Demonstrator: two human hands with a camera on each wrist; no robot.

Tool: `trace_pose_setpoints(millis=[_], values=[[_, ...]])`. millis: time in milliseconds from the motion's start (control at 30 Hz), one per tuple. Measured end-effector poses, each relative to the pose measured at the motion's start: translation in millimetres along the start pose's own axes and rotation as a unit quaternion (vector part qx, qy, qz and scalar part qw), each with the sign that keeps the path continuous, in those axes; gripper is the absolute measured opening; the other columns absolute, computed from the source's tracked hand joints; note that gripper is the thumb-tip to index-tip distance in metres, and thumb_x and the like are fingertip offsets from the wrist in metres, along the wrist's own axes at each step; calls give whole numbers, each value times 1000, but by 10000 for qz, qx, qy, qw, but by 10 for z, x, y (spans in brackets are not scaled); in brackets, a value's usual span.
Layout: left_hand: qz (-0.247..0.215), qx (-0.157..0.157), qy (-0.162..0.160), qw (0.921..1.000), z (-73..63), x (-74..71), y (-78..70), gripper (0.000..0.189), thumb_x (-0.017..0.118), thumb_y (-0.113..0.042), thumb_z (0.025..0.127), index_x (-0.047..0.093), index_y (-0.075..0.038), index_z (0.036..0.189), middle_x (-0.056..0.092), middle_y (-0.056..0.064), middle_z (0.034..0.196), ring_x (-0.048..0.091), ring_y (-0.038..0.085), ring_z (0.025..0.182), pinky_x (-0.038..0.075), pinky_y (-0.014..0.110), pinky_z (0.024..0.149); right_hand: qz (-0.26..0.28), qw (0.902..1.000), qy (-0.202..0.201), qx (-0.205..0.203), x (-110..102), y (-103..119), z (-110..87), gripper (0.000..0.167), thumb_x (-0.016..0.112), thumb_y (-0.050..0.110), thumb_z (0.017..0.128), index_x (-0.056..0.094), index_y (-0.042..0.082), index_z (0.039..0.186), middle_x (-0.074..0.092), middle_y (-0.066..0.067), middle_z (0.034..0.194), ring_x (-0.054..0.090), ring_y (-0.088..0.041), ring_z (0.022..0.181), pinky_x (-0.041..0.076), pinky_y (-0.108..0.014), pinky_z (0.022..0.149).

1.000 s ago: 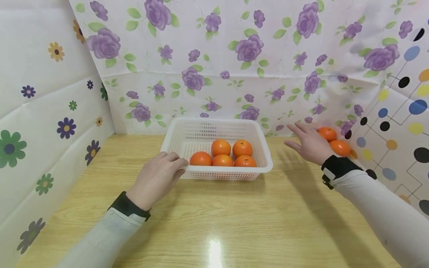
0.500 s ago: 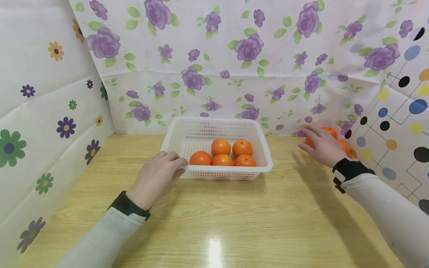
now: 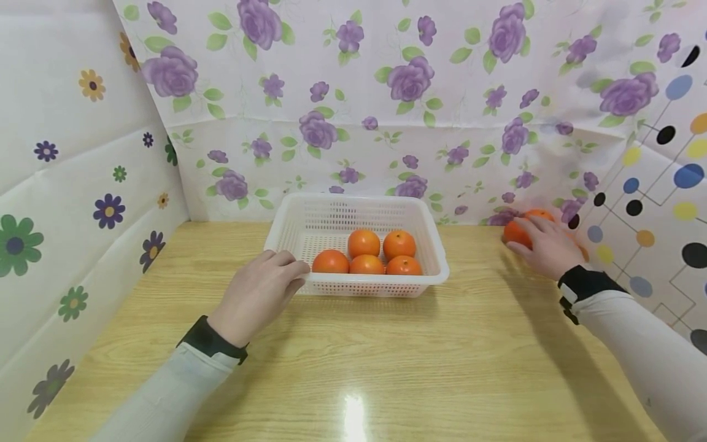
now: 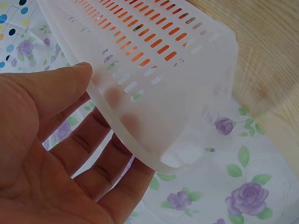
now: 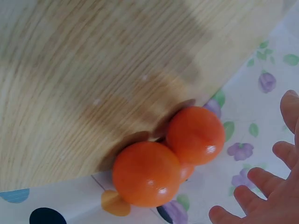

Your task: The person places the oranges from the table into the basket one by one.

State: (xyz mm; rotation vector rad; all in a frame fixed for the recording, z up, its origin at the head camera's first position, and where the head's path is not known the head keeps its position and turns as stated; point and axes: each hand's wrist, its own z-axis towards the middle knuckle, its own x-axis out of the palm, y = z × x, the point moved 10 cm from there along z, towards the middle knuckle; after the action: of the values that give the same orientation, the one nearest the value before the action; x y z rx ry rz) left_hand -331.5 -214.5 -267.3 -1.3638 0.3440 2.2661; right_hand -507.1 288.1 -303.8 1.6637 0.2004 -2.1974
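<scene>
A white perforated plastic basket (image 3: 353, 285) stands at the middle back of the table, with several oranges (image 3: 364, 244) inside. My left hand (image 3: 259, 294) grips the basket's near left corner. In the left wrist view, the thumb (image 4: 65, 86) is on one side of the rim and the fingers are on the other. At the right back corner, my right hand (image 3: 547, 248) is over a small group of oranges (image 3: 516, 234), partly hiding them. The right wrist view shows its fingers (image 5: 266, 182) spread apart, beside two oranges (image 5: 146, 174) and a third mostly hidden behind.
The wooden table (image 3: 353, 350) is bordered by a flowered sheet (image 3: 359, 92) behind, a floral sheet (image 3: 72, 184) on the left and a dotted sheet (image 3: 668, 245) on the right. The loose oranges lie close to the back and right sheets.
My right hand has moved right, from beside the loose oranges to over them, uncovering one on its left side. The left hand and the basket have stayed put.
</scene>
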Motion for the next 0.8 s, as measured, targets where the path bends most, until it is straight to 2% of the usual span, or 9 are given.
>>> trace_pose_setpoints(millis=[167,267,400,500,633,800], values=[[-14,-4,-1,10000,-3,2,-2,22,93,-12,92,83,-14,112,75,4,103,63,25,87,58,36,73,-135,9997,86,198,55,-138,-25,70,70,42,110,45,1,161,40,-37,162,33,-64,147,22,-82,119],[-21,-39,21,10000,-2,9,2,22,93,-12,92,83,-14,112,74,4,103,63,25,87,58,36,73,-142,9984,273,468,-5,-94,-93,71,71,36,111,41,-1,163,36,-39,163,29,-66,147,22,-82,119],[-18,-101,67,9999,3,18,7,23,93,-12,92,83,-14,113,74,3,103,63,25,87,58,37,74,-97,9963,330,788,-7,-207,-147,71,72,32,110,41,-2,164,32,-40,165,28,-68,147,21,-82,118],[-15,-114,84,9999,5,20,7,22,92,-12,93,83,-14,113,75,4,103,63,25,88,59,37,75,-68,9942,367,1009,16,-333,-183,73,70,36,111,40,-3,164,30,-41,165,27,-69,146,21,-84,117],[-12,-91,56,9999,5,13,6,23,92,-12,92,83,-14,113,75,4,103,64,25,88,59,37,75,-4,9888,630,1351,-78,-280,-278,73,65,35,114,34,-7,165,23,-45,165,21,-72,147,19,-85,116],[-18,-71,15,10000,4,5,6,23,93,-11,92,83,-14,112,75,4,103,64,25,87,59,37,74,-10,9858,720,1517,-110,-304,-343,74,60,39,116,31,-8,165,19,-47,165,18,-73,148,20,-85,116]])
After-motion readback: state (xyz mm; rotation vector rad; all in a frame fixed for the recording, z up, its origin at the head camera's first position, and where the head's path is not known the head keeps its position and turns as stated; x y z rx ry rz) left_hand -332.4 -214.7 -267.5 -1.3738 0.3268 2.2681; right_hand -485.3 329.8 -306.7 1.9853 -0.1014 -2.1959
